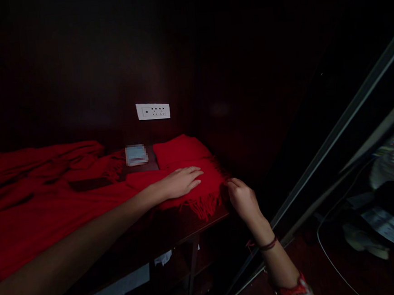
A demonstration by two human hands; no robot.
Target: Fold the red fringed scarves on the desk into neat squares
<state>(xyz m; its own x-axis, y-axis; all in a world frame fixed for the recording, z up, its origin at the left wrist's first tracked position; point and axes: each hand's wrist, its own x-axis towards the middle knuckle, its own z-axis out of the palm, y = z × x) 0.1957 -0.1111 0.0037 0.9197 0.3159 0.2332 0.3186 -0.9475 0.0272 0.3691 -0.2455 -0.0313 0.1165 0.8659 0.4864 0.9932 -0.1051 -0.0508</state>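
Note:
A red fringed scarf point(185, 149) is spread over a dark wooden surface, its right end doubled into a folded stack with tassels hanging at the front edge. My left hand point(182, 182) lies flat on that folded end, fingers stretched out and a ring on one of them. At the scarf's right edge, my right hand point(242, 199) is closed in a pinch at the dark-shadowed fringe. Its fingertips are partly hidden, but they appear to grip the tassels. To the left, the rest of the scarf stretches out in loose, rumpled folds.
A blurred light-blue packet point(136, 155) rests behind the scarf. Above it, a white socket panel point(153, 111) is set in the dark wall. A metal-edged sliding door or frame point(338, 120) slants along the right. Beyond it, a white cable point(322, 242) trails over the floor.

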